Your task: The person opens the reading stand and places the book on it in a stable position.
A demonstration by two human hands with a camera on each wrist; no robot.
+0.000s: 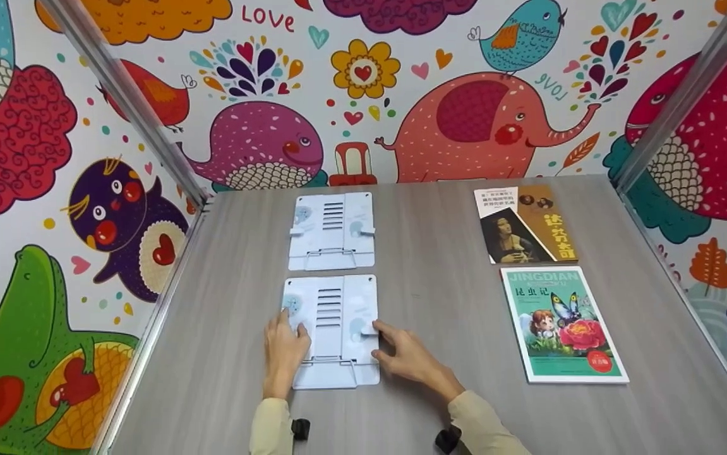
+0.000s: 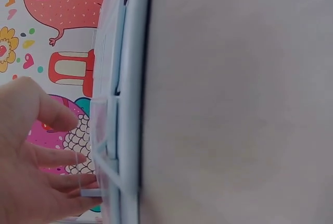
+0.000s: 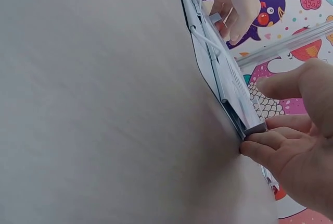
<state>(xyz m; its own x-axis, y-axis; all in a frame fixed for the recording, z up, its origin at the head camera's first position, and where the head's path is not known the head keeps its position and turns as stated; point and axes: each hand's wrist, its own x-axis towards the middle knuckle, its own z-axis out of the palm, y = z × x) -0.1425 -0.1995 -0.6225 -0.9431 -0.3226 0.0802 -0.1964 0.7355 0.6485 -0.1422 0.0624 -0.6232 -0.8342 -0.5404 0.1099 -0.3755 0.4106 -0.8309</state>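
Observation:
A white folding book stand (image 1: 333, 344), with slots and a wire-like support near its front, lies flat on the table. My left hand (image 1: 284, 351) is at its left edge; in the left wrist view the fingertips reach a small clear-and-white page clip (image 2: 91, 193), with the thumb apart. On the stand's right edge, my right hand (image 1: 410, 357) touches the other page clip (image 1: 369, 330). In the right wrist view its extended fingers (image 3: 270, 140) press at the stand's edge and clip, thumb raised away. The left clip is hidden by the hand in the head view.
A second, similar white book stand (image 1: 333, 243) lies just beyond. To the right are a brown-and-white book (image 1: 527, 224) and, nearer, a green-covered book (image 1: 568, 325). Cartoon-printed walls (image 1: 363, 126) bound the grey wood-grain table (image 1: 439, 278) at the back and sides.

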